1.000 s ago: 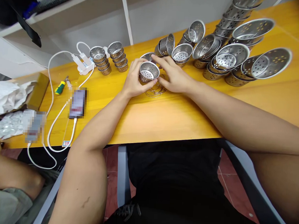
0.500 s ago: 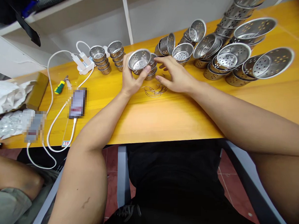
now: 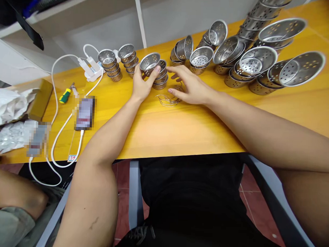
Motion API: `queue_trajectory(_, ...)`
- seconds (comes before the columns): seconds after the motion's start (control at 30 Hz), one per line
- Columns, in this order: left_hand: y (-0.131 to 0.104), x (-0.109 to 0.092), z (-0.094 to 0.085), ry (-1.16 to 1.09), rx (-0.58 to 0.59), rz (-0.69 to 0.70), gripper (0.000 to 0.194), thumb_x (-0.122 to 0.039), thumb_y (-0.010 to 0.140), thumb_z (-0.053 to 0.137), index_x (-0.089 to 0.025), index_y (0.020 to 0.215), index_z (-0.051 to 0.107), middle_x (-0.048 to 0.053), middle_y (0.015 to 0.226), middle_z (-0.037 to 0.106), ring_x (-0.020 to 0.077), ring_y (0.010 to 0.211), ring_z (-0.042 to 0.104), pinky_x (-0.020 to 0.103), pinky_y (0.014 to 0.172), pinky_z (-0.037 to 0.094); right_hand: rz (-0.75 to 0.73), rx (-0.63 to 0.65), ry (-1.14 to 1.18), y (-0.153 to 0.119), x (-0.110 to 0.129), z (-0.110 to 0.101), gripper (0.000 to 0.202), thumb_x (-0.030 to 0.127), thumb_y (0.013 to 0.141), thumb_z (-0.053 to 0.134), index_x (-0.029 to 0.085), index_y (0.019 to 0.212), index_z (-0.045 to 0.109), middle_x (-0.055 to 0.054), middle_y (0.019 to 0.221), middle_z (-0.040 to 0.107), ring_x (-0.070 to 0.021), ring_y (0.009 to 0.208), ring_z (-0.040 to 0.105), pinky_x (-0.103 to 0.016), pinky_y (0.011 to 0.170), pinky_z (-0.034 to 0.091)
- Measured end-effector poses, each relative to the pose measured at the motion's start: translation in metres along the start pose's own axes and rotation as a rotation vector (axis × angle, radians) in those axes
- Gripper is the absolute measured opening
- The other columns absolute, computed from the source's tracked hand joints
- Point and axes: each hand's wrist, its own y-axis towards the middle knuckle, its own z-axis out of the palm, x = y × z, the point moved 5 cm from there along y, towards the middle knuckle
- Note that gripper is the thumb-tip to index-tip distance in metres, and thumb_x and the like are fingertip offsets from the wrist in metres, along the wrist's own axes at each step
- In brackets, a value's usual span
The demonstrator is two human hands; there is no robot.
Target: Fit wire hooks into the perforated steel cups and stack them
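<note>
My left hand (image 3: 142, 85) grips a perforated metal cup (image 3: 149, 62) by its side, thumb near the rim, its mouth tipped up toward me. Right behind that cup stands a short stack of similar cups (image 3: 160, 80), partly covered by it and by my fingers. Just right of the stack, my right hand (image 3: 189, 84) hovers with fingers apart and nothing in them. Under its fingertips lie several thin wire rings (image 3: 169, 100) on the yellow table (image 3: 164, 127).
Two cup stacks (image 3: 114, 66) stand at the back left; more stacked and tilted cups (image 3: 257, 63) fill the right. A power strip (image 3: 93, 71), white cables, a green-yellow screwdriver (image 3: 65, 95) and a phone (image 3: 84, 113) lie left. Another person's arm (image 3: 15, 185) is at lower left.
My left hand has shifted slightly left with its cup. The short stack behind has also moved left, showing more of itself. My right hand has come slightly left and lower.
</note>
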Motion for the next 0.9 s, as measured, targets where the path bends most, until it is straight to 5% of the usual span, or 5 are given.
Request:
queue_trajectory(0.13, -0.004, -0.009, 0.01, 0.014, 0.099, -0.101, 0.096, -0.112, 0.095, 0.085, -0.033, 0.15, 0.085, 0.013, 0.156, 0.09, 0.0362, 0.155, 0.085, 0.062, 0.153, 0.06, -0.018, 0.01, 0.028, 0.002, 0.006, 0.0, 0.108, 0.081, 0.105, 0.097, 0.042, 0.198, 0.061, -0.012, 0.2, 0.06, -0.0564, 0.179, 0.062, -0.081, 0.149, 0.059)
queue_trajectory(0.33, -0.004, -0.003, 0.012, 0.12, 0.142, -0.096, 0.108, -0.121, 0.092, 0.072, -0.033, 0.152, 0.084, 0.013, 0.154, 0.086, 0.0368, 0.157, 0.082, 0.066, 0.151, 0.059, 0.015, 0.018, 0.012, 0.001, 0.014, -0.001, 0.1, 0.079, 0.109, 0.089, 0.039, 0.196, 0.063, -0.014, 0.193, 0.068, -0.0523, 0.162, 0.076, -0.078, 0.139, 0.068)
queue_trajectory(0.57, -0.008, -0.018, 0.019, 0.12, 0.227, -0.09, 0.12, -0.124, 0.09, 0.069, -0.034, 0.169, 0.075, 0.016, 0.163, 0.087, 0.0416, 0.167, 0.08, 0.071, 0.159, 0.051, 0.062, 0.037, -0.02, 0.002, 0.019, -0.001, 0.121, 0.073, 0.103, 0.095, 0.041, 0.209, 0.044, -0.014, 0.196, 0.062, -0.0529, 0.164, 0.072, -0.077, 0.139, 0.067)
queue_trajectory(0.77, -0.009, -0.034, 0.019, 0.154, 0.176, -0.041, 0.136, -0.125, 0.088, 0.071, -0.046, 0.196, 0.047, 0.015, 0.185, 0.073, 0.0411, 0.19, 0.063, 0.062, 0.165, 0.046, 0.034, 0.037, -0.06, 0.002, 0.017, 0.003, 0.115, 0.07, 0.107, 0.091, 0.044, 0.209, 0.045, -0.014, 0.182, 0.068, -0.0521, 0.156, 0.076, -0.077, 0.137, 0.066)
queue_trajectory(0.9, -0.005, -0.04, 0.017, 0.151, 0.18, -0.048, 0.134, -0.126, 0.088, 0.069, -0.047, 0.194, 0.052, 0.015, 0.179, 0.079, 0.0419, 0.179, 0.074, 0.064, 0.161, 0.052, 0.035, 0.016, -0.045, 0.002, 0.018, 0.001, 0.11, 0.072, 0.108, 0.092, 0.043, 0.205, 0.051, -0.015, 0.179, 0.071, -0.0517, 0.157, 0.076, -0.075, 0.139, 0.066)
